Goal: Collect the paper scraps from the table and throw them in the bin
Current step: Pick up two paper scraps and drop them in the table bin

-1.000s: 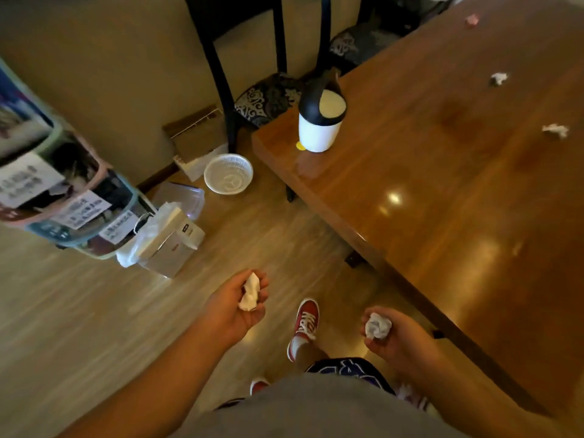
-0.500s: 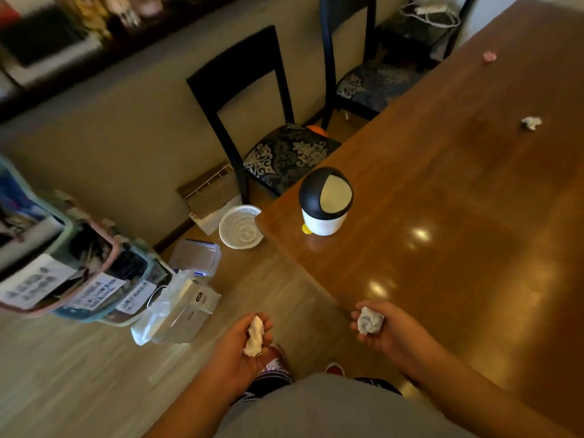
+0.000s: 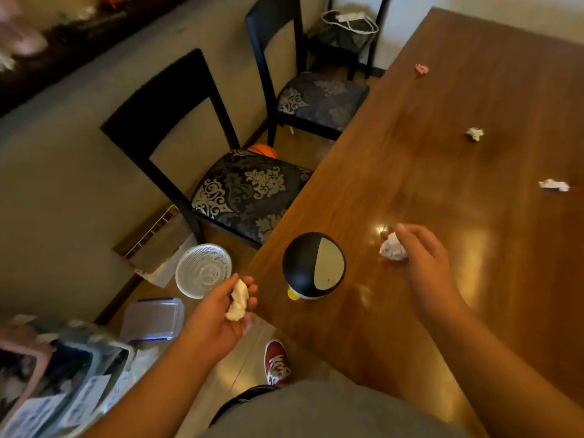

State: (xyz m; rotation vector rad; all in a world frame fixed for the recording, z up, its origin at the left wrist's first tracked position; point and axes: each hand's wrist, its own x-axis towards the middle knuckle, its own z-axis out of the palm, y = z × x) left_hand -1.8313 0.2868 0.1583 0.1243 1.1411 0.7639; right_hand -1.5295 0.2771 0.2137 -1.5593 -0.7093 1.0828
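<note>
A small black-and-white bin (image 3: 313, 266) with a cream swing lid stands near the corner of the wooden table (image 3: 442, 216). My left hand (image 3: 218, 314) holds a white crumpled paper scrap (image 3: 237, 300) just left of the bin, off the table's edge. My right hand (image 3: 420, 251) holds a white paper ball (image 3: 392, 250) over the table, right of the bin. Loose scraps lie farther on the table: a white scrap (image 3: 475, 133), a flat white scrap (image 3: 554, 185) and a pink scrap (image 3: 422, 68).
Two black chairs with patterned seats (image 3: 249, 188) (image 3: 319, 99) stand along the table's left side. On the floor lie a white mesh basket (image 3: 203, 270), a clear lidded box (image 3: 155, 319), an orange ball (image 3: 263, 150) and a cluttered crate (image 3: 57, 374). My red shoe (image 3: 276, 363) is below.
Both hands have risen toward the bin, each still holding its scrap. The right hand moved out over the table. The view tilted up, and the bin now sits between my hands.
</note>
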